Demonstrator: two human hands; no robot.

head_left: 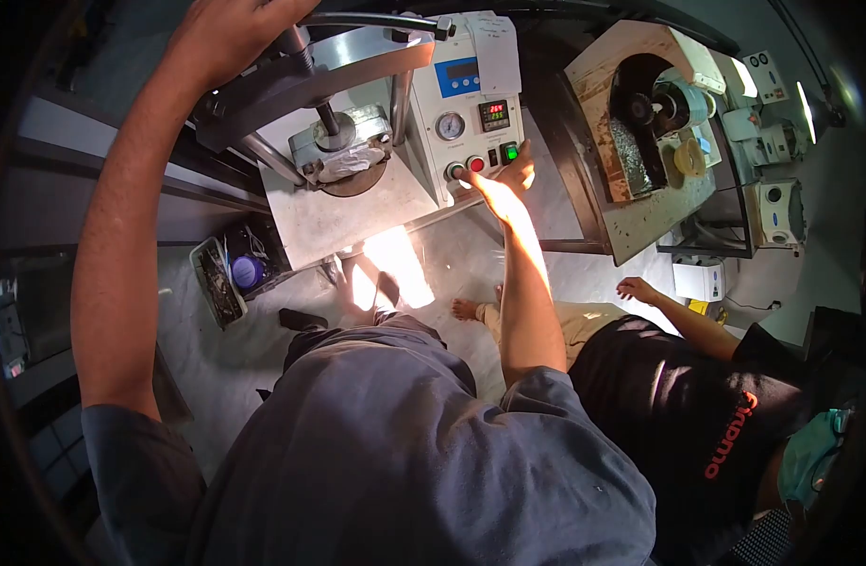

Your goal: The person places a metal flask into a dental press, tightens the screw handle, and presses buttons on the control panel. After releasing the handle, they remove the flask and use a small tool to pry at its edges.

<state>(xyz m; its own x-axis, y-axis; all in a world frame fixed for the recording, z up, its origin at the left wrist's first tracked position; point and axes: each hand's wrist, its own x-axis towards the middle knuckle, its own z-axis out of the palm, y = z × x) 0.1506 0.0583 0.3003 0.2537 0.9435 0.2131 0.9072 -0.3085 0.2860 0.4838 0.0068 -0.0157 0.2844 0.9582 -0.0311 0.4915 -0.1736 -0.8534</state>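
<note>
My left hand (233, 36) is up at the top edge of the view, by the top of a metal press (310, 80); its fingers are partly cut off, so their grip cannot be made out. Below, the press's screw shaft (328, 118) meets a metal clamp-like block (343, 141) on a round plate. My right hand (504, 184) is at the lower edge of the white control box (439, 132). Its thumb reaches to a round button (454, 171) left of a red button (476, 164), while its fingers spread near the lit green switch (510, 151).
The box carries a pressure gauge (450, 125), a digital display (494, 115) and a paper note (497, 55). A stained open-fronted machine (631, 123) stands at right. Below left is a bin (216, 283) with a purple lid (247, 272). Another person (678, 396) stands close on my right.
</note>
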